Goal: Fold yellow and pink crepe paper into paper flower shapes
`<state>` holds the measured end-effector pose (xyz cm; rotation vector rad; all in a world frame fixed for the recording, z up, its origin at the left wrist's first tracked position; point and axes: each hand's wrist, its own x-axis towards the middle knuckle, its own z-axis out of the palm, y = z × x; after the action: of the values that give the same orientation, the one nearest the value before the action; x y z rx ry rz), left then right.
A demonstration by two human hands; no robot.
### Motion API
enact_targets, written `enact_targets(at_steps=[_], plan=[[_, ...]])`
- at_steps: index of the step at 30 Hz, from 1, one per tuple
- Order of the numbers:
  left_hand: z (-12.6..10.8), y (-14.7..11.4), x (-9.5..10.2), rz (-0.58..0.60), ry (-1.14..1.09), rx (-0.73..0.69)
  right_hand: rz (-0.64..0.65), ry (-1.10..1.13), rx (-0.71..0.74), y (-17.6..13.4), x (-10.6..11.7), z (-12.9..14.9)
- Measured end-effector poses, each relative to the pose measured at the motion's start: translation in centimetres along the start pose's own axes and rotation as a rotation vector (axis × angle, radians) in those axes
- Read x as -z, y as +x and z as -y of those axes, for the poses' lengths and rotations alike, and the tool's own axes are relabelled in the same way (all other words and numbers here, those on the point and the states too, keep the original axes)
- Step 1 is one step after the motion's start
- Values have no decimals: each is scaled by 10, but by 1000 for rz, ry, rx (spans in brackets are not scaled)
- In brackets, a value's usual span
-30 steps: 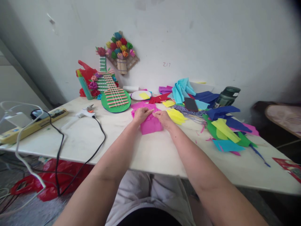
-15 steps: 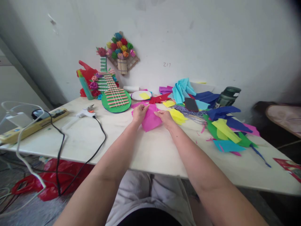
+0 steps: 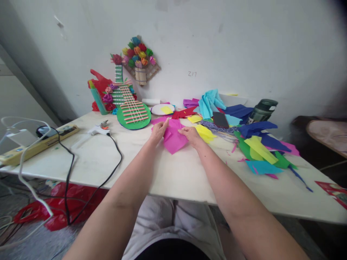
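Pink paper [image 3: 175,141], midway between the worktop's [image 3: 179,177] back and front edges, pinched by left hand [image 3: 158,132] and right hand [image 3: 191,135] at opposite sides! Light, even tension should spare it a tear. Yellow paper [image 3: 205,134] crowds the right hand, glue gun [image 3: 99,130] well left; best room lies frontward.

The magenta paper [image 3: 175,140] is a thin, creased, partly folded sheet. It is pinched at its right edge; one pointed corner faces the near side. Position: right of the green guitar-shaped model [image 3: 133,115], slightly nearer.
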<state>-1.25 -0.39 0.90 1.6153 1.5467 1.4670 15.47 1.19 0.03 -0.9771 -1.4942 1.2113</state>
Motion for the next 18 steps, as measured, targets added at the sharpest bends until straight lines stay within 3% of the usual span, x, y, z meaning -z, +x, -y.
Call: enact_targets(at_steps=[4,7,13,18], plan=[[4,2,-1,58,134,-127,46,-62,5,-2,-1,2],[6,4,-3,25,219,-140,54,-21,9,-3,-2,4],[8,6,-6,-293,200,-67,28,284,-134,-4,-3,6],[9,7,-8,-460,165,8,17,258,-160,-2,-11,3]])
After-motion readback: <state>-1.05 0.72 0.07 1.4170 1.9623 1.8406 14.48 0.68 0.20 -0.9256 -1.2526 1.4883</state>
